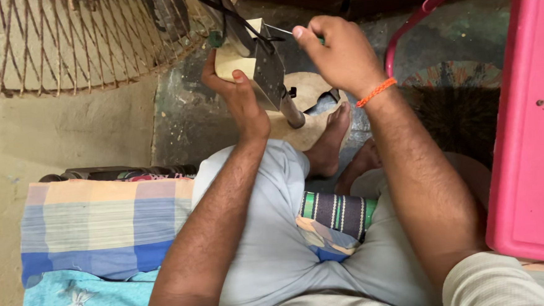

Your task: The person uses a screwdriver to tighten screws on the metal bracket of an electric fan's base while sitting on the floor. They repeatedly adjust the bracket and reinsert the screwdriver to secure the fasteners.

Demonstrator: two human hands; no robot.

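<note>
My left hand [234, 90] grips the cream-coloured housing [233, 62] of a fan, just behind its wire cage [74, 45]. A grey metal bracket [269, 69] and a short metal pole [293, 111] stick out below the housing. My right hand [341, 53] is closed round a screwdriver [281, 30] with a green handle; its thin shaft points left at the top of the bracket. An orange thread band circles my right wrist. Black cables run over the housing.
A pink plastic chair or table [531, 127] stands close on the right. My bare feet rest on the fan's round base [306, 89] on the concrete floor. I sit on a checked cloth [102, 224], with a striped cloth [334, 209] between my knees.
</note>
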